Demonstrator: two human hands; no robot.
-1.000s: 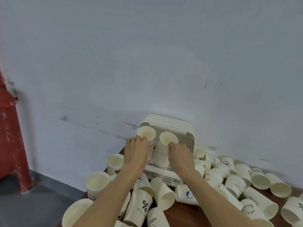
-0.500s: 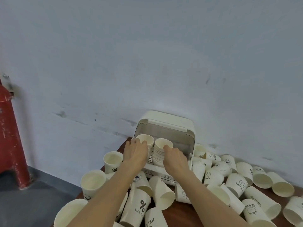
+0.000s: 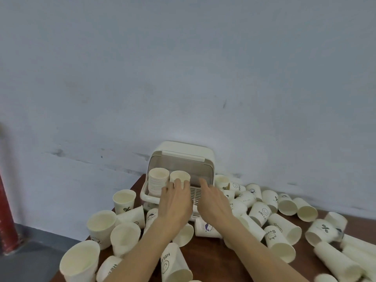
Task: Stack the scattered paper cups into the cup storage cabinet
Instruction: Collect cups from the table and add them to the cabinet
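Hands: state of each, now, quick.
Left hand: fingers on the right cup stack in the cabinet; a grip cannot be told.
Right hand: open, holding nothing.

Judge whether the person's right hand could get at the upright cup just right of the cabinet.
Probably yes. The right hand hovers open close to that upright cup beside the cup storage cabinet, and nothing lies between them.

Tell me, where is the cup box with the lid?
The cup storage cabinet sits at the back of the table against the wall, in the middle of the head view, just beyond both hands, with two cup stacks standing in it.
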